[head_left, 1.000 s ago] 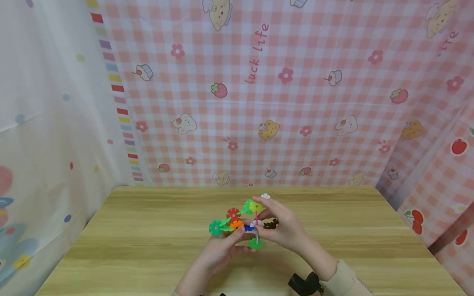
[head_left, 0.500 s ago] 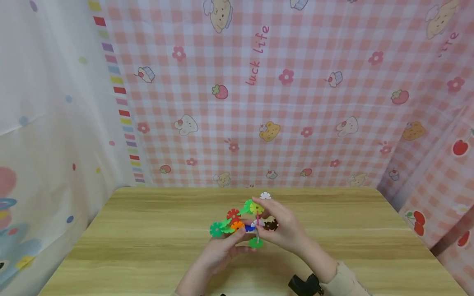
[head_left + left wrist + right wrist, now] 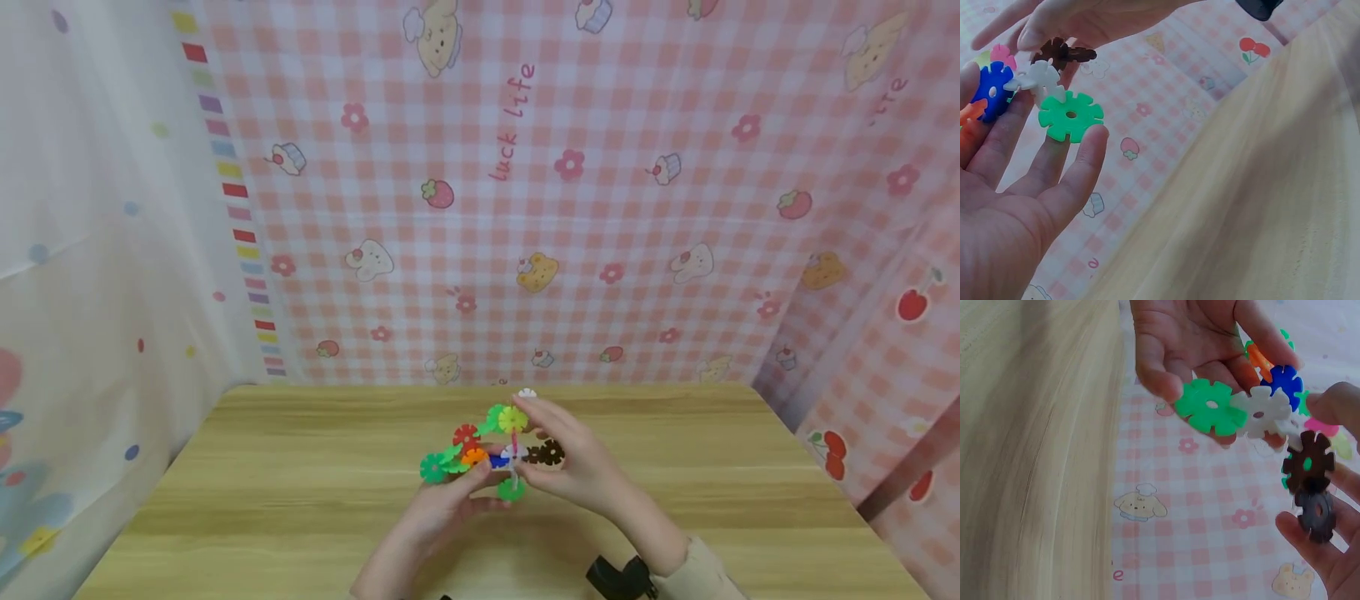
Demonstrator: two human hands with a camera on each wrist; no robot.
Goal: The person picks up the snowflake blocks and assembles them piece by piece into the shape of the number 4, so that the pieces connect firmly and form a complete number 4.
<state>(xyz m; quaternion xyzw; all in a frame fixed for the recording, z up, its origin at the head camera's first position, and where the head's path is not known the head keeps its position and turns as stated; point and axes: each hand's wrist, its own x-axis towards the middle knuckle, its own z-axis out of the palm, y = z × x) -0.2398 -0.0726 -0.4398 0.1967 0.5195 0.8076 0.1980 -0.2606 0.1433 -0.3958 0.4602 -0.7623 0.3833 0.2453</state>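
Observation:
A toy built of interlocking snowflake discs (image 3: 498,461) is held up above the table between both hands. My left hand (image 3: 450,508) grips it from below, thumb on top near the orange disc (image 3: 474,457) and blue disc (image 3: 994,87). Its other fingers reach under the bright green disc (image 3: 1088,119). My right hand (image 3: 581,454) holds the far side, index fingertip at the yellow disc (image 3: 513,421) and thumb close to the pink disc (image 3: 1321,427). Two dark brown discs (image 3: 1297,462) stick out beside the right palm. Red and teal discs form the left end.
Below is a wood-grain table (image 3: 300,517). Behind it hangs a pink checked cloth (image 3: 480,217), with a pale curtain (image 3: 112,250) at the left. A black device (image 3: 621,577) sits by the right wrist, and a white disc (image 3: 527,392) shows behind the right fingertips.
The right thumb has drawn back slightly from the pink disc, and the brown discs show more fully. Both hands and the toy shift a little left with the whole view.

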